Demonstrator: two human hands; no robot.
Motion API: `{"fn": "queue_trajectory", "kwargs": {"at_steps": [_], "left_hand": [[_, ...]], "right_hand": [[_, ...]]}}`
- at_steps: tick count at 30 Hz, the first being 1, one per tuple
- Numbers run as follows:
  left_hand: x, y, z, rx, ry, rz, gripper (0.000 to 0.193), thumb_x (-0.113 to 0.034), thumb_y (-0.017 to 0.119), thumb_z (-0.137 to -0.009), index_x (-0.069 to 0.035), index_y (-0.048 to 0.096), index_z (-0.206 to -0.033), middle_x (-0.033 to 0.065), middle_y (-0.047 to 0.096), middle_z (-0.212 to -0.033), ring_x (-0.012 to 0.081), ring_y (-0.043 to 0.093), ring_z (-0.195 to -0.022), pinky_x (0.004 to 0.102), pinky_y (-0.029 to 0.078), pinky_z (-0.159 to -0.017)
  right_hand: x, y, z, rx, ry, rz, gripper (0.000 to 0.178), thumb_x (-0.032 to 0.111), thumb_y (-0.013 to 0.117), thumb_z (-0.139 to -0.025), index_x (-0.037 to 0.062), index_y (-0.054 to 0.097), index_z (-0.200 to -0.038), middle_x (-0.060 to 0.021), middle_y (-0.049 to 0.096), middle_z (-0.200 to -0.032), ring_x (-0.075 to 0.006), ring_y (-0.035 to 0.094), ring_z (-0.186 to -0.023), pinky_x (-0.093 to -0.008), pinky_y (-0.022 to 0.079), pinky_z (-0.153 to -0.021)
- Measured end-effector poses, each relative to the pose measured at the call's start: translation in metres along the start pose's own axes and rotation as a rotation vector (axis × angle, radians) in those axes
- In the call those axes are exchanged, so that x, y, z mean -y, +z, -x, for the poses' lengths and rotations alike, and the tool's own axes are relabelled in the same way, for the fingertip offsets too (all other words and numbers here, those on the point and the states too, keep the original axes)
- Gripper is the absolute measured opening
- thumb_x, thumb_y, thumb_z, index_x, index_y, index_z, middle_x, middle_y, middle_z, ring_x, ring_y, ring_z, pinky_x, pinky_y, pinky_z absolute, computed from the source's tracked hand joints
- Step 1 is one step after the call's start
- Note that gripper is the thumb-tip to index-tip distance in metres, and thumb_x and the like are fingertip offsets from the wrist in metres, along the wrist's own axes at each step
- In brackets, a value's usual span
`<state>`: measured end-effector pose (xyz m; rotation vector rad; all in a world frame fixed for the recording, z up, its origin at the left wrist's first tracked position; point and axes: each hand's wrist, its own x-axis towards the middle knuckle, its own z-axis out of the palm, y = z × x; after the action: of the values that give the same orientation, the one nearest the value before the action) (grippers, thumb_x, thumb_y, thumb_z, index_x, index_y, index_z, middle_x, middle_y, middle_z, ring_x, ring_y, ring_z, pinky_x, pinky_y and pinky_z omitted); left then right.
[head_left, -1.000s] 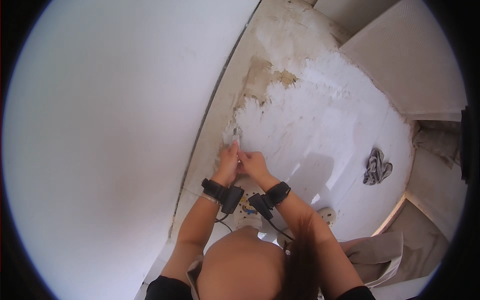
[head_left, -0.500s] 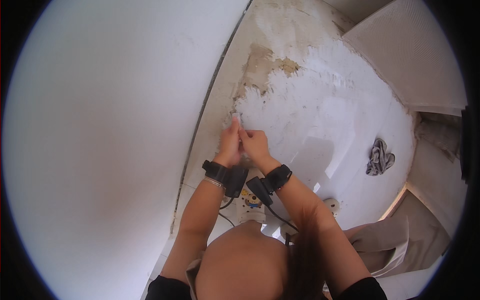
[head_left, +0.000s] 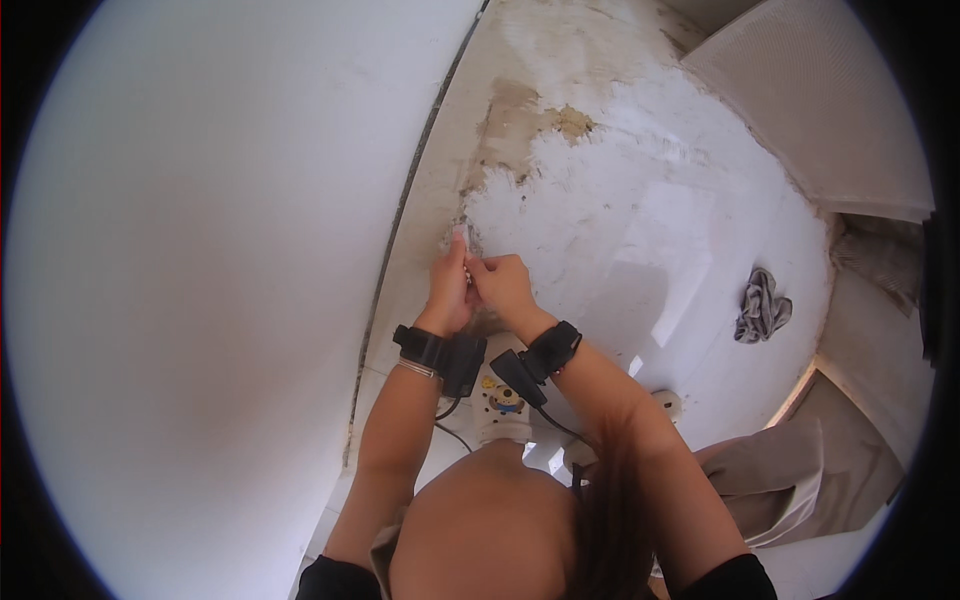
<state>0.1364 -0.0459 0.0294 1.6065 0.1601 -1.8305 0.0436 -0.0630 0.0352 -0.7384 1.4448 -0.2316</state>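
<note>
My left hand point(head_left: 447, 290) is closed around a small, pale, flat piece point(head_left: 460, 232) whose tip shows past the thumb, against the dirty floor point(head_left: 620, 190). Close against it, my right hand point(head_left: 503, 286) is also closed, its thumb and fingers pressed in beside the left palm. What lies between the two hands is mostly hidden, so the piece's kind cannot be told. Around the tip the floor is grimy and beige, while whiter, smeared floor spreads to the right. Farther off are a brownish patch point(head_left: 512, 125) and a yellowish crusty spot point(head_left: 573, 122).
A white wall point(head_left: 220, 250) rises along the left, with a dark gap point(head_left: 407, 200) at its foot. At right lies a crumpled grey cloth point(head_left: 763, 306). A ribbed light panel point(head_left: 820, 110) stands at the upper right. My dotted cream shoe point(head_left: 503, 425) is just below the hands.
Both hands, with the pale piece, have shifted slightly left. They remain closed and together.
</note>
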Motion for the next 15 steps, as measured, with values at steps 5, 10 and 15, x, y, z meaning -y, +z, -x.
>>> {"fn": "queue_trajectory", "kwargs": {"at_steps": [5,10,15], "left_hand": [[-0.003,0.002,0.013,-0.089,0.029,-0.044,0.035,-0.040,0.040,-0.082,-0.010,0.044,-0.065,0.0001,0.043,-0.055,0.0090,0.040,-0.036,0.0217,0.031,-0.029],[-0.025,0.005,-0.006,-0.064,0.019,-0.020,0.035,-0.040,0.042,-0.081,-0.009,0.045,-0.067,0.0013,0.044,-0.057,0.0097,0.043,-0.040,0.0220,0.032,-0.031],[-0.007,0.002,0.010,-0.106,0.009,-0.084,0.036,-0.041,0.042,-0.081,-0.009,0.045,-0.066,0.0011,0.044,-0.057,0.0096,0.042,-0.040,0.0218,0.033,-0.032]], "right_hand": [[0.001,0.005,0.014,-0.110,-0.083,0.104,0.037,0.031,0.050,-0.073,-0.0024,0.059,-0.060,-0.0106,0.054,-0.046,-0.0193,0.055,-0.043,-0.0279,0.043,-0.047],[0.016,0.008,-0.012,-0.051,-0.002,-0.045,0.036,0.030,0.051,-0.072,-0.0022,0.060,-0.060,-0.0101,0.054,-0.045,-0.0190,0.055,-0.043,-0.0275,0.044,-0.048],[0.007,0.005,0.009,-0.059,-0.014,0.031,0.035,0.029,0.051,-0.073,-0.0019,0.059,-0.059,-0.0099,0.054,-0.045,-0.0189,0.055,-0.043,-0.0267,0.044,-0.049]]}}
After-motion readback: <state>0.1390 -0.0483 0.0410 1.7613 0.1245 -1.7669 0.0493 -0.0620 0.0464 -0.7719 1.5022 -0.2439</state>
